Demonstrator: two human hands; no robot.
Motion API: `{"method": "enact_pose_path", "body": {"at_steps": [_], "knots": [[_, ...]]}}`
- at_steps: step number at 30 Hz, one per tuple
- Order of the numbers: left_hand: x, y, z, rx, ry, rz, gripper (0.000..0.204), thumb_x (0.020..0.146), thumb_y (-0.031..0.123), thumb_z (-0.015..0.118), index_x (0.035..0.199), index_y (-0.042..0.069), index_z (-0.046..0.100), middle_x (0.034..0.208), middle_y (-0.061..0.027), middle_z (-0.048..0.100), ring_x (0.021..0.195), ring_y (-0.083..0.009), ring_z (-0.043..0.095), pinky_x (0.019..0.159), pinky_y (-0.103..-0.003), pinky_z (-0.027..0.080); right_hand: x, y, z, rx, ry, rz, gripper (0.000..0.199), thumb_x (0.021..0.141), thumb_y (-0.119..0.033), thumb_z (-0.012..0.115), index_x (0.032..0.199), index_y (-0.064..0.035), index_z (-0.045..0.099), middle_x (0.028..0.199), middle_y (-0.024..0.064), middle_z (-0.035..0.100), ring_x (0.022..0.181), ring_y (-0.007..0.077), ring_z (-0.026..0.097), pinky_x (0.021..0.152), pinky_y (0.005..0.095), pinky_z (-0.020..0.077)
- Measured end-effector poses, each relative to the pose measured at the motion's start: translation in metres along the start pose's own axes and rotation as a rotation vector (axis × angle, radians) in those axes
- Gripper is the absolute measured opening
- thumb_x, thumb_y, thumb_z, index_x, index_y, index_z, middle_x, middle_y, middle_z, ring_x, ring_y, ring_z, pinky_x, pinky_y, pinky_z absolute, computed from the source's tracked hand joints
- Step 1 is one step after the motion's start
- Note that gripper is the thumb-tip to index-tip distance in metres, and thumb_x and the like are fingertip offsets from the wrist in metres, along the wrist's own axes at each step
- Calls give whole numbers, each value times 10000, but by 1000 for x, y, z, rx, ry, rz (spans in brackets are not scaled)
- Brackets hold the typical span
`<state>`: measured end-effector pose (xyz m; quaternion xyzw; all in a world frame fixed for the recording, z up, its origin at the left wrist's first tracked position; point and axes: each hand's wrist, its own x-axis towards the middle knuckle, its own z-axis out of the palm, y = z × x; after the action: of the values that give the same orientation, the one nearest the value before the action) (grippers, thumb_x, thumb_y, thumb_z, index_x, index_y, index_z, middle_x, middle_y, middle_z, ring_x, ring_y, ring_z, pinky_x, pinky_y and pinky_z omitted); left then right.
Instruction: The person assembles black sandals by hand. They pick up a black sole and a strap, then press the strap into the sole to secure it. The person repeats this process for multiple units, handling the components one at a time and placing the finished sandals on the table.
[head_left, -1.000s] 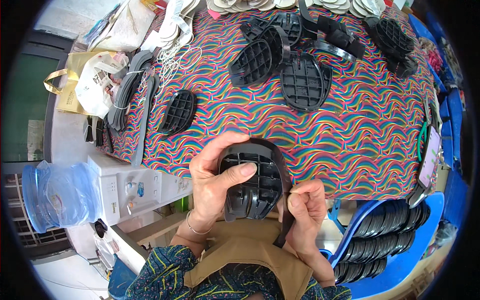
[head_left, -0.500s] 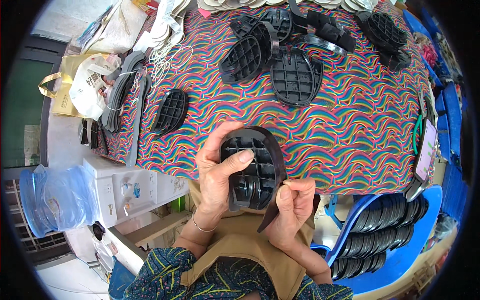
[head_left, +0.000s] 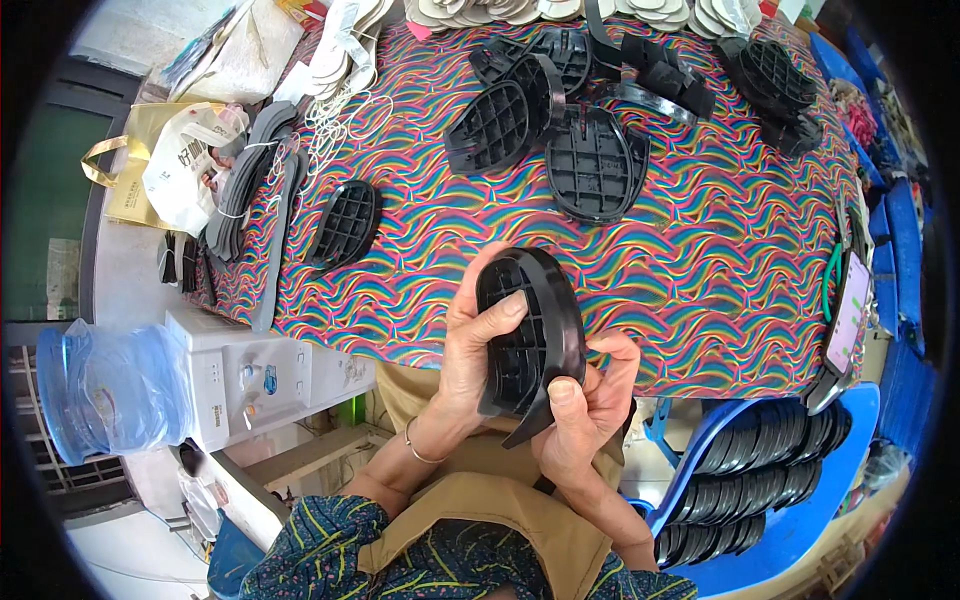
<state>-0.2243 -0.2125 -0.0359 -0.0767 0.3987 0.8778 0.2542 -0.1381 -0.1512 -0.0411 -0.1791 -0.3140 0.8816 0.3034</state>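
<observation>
My left hand [head_left: 475, 345] grips a black shoe sole piece [head_left: 513, 335], its thumb pressed on the gridded hollow side. Around the far and right side of the sole runs a smooth black edging strip [head_left: 562, 305]. The strip's loose end [head_left: 530, 425] hangs off the sole's near right side. My right hand [head_left: 590, 405] pinches the strip there between thumb and fingers. The sole is tilted, held above the table's near edge. Another gridded sole [head_left: 345, 225] lies on the table to the left.
Several black soles [head_left: 595, 165] lie on the patterned tablecloth [head_left: 700, 270] at the back. Grey strips [head_left: 248, 185] are bundled at left, near white cords [head_left: 320, 140]. A phone [head_left: 848, 310] stands at the right edge. Below it, a blue chair [head_left: 800, 545] holds rows of black pieces [head_left: 745, 485].
Both hands have shifted slightly right with the sole. It has tilted, showing more of the strip along its right side. My right thumb has moved onto the strip.
</observation>
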Motion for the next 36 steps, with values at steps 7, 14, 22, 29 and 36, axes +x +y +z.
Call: {"method": "enact_pose_path", "body": {"at_steps": [7,14,22,29,36], "knots": [[0,-1,7,119,38,124,518,836,13,705,1320,40,521,1148,-74,639,993,-150,647,865,-303,560,6,-17,-9,-226,21,35,449,900,-20,654,1252,-32,376,992,150,689,855,107,627,797,236,473],[-5,7,10,320,58,404,471,833,13,729,1266,25,545,1106,-80,651,976,-135,626,860,-276,515,11,-46,-13,-895,-209,10,351,1002,-160,541,1275,59,565,998,58,656,851,83,566,794,260,463],[-10,-1,8,502,-56,555,406,854,-34,708,1237,-14,577,1111,-101,660,973,-141,642,862,-277,521,13,-25,-30,-1362,-235,-350,368,939,-11,569,1299,64,567,1005,243,697,799,289,711,705,366,546],[-7,2,6,477,-126,434,367,863,-35,700,1216,-22,599,1125,-107,662,992,-147,649,863,-274,528,25,-40,-24,-1082,-170,-102,315,1026,-125,484,1222,69,637,833,2,653,711,55,496,604,272,417],[-6,-4,5,529,-156,450,362,870,-24,695,1219,-25,599,1143,-114,657,1011,-155,653,879,-282,531,35,-31,-35,-1338,-249,-428,296,1021,-173,517,1037,82,666,697,62,603,619,80,483,555,304,393]]}}
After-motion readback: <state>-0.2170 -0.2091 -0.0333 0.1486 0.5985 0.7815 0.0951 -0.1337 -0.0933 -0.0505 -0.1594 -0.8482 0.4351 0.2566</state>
